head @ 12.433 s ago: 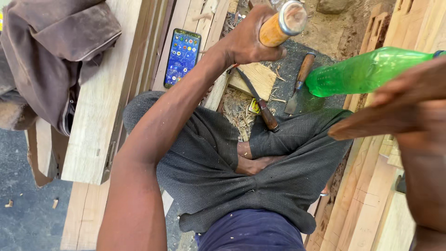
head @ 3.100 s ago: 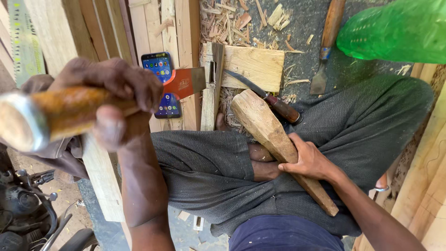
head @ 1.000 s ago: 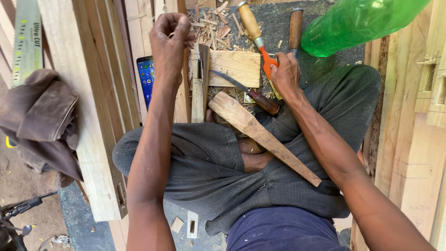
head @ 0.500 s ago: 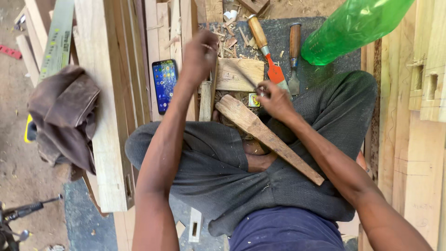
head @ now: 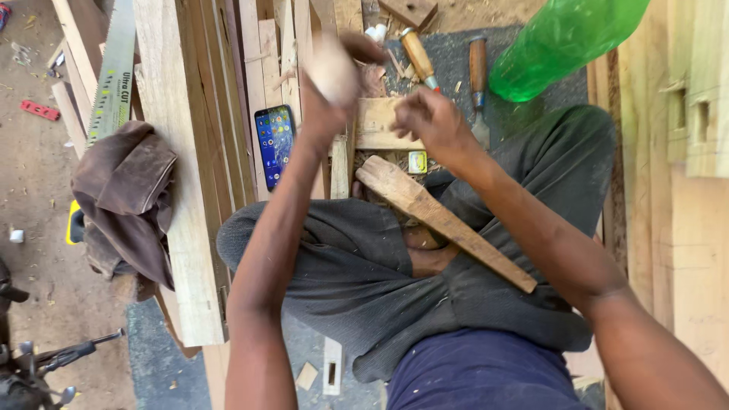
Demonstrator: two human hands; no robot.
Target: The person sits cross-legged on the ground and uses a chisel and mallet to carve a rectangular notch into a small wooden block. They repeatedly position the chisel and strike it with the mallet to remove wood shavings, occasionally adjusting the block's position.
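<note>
One long wooden piece (head: 444, 222) lies slantwise across the seated person's lap, its broad end near the knees and pointing toward the small wood block (head: 380, 124) just beyond. Two hands are up over that block. The left hand (head: 328, 83) is raised, blurred, fist clenched round a pale rounded wooden handle; half a second ago it lay lower, against the upright strip by the block. The right hand (head: 429, 121) hovers over the block's right edge, fingers curled downward as if pinching something small, though what they hold cannot be told; earlier it sat lower, at the broad end of the long piece. Left of the arms, one phone (head: 272, 144) rests screen up on stacked planks (head: 178, 152), with one brown cloth (head: 129, 197) and one saw (head: 114, 72) farther left. Beyond the hands lie two wooden-handled chisels (head: 419, 59) and one green plastic bottle (head: 562, 45)
</note>
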